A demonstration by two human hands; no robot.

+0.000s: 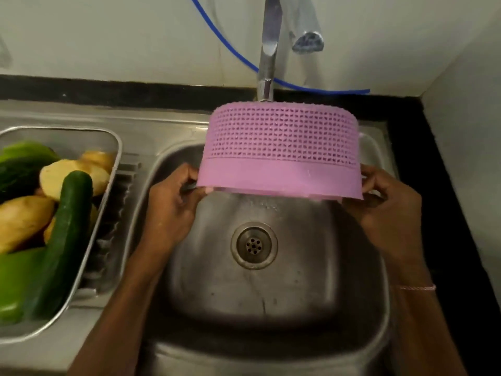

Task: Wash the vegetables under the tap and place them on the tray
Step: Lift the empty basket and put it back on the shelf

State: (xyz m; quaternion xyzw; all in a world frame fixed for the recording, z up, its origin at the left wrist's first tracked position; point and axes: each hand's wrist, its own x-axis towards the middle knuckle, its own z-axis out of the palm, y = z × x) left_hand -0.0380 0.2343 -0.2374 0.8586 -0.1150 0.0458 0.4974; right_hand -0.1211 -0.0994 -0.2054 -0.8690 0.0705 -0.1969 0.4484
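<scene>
Left hand (173, 204) and right hand (387, 199) pinch pink basket (279, 147) rim at 9 and 3 o'clock, under tap (267, 63). Cucumber (67, 234), potatoes (24, 221) in steel tray (116, 161), far 9 o'clock. My worry: thin pinch slips, basket drops into sink (298, 294).

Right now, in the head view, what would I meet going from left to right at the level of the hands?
cucumber → left hand → basket → right hand → black counter
</scene>
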